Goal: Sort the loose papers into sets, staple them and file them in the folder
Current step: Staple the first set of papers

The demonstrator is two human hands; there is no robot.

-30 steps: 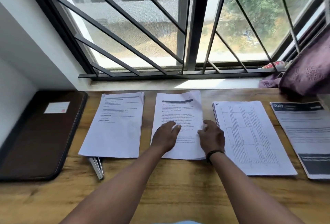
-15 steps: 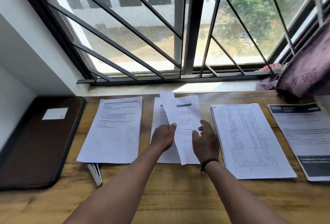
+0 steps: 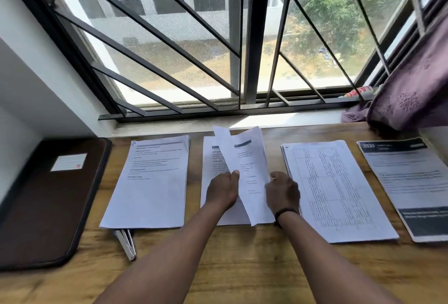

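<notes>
Several paper sets lie in a row on the wooden desk (image 3: 242, 267). My left hand (image 3: 221, 189) pinches lifted sheets (image 3: 247, 165) of the middle set (image 3: 211, 163), tilting them up off the sheets beneath. My right hand (image 3: 282, 192) holds the right edge of those lifted sheets. A text set (image 3: 152, 182) lies to the left, with a stapler (image 3: 126, 243) poking out from under its lower left corner. A set printed with a table (image 3: 334, 189) lies to the right. The dark brown folder (image 3: 46, 197) rests shut at the far left.
A dark-headed document (image 3: 412, 182) lies at the far right edge. A purple curtain (image 3: 412, 90) hangs over the desk's back right corner. The barred window (image 3: 242, 49) and its sill run along the back.
The top sheets of the middle set have been lifted and fanned upward from flat. Both hands went from resting on the pile to holding the raised sheets.
</notes>
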